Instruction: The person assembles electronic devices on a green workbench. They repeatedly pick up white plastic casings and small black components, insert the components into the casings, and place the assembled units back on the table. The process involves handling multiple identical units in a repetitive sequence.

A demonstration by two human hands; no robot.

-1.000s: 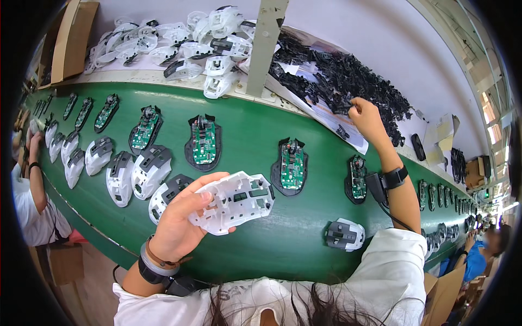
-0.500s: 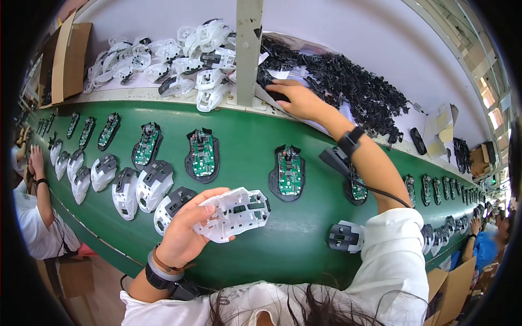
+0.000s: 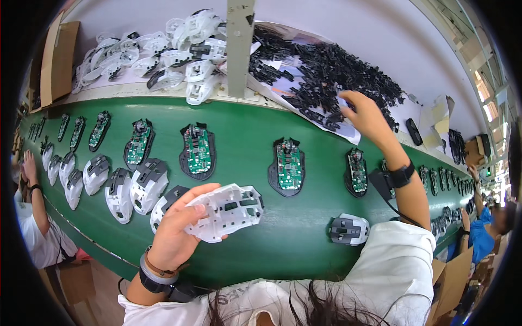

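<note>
My left hand (image 3: 175,233) is closed round one end of a white plastic mouse shell (image 3: 231,217), its ribbed inner side turned up, above the green belt. Over the front edge of a pile of small black plastic parts (image 3: 348,73) reaches my right hand (image 3: 370,117), thumb and forefinger apart, with nothing visible between them. In front of me on the belt lies a black mouse base with a green circuit board (image 3: 288,168). A grey-and-white mouse shell (image 3: 349,230) rests below my right forearm.
More mouse bases with boards (image 3: 198,152) run along the belt (image 3: 239,119) both ways. Grey-and-white shells (image 3: 148,185) line its near left side. White shells (image 3: 198,70) are heaped on the shelf, left of a metal post (image 3: 237,49). Co-workers' arms (image 3: 33,185) show at both sides.
My right hand has moved right, from beside the post to the front of the black parts' pile, fingers lifted. My left hand still holds the shell, shifted slightly left in view.
</note>
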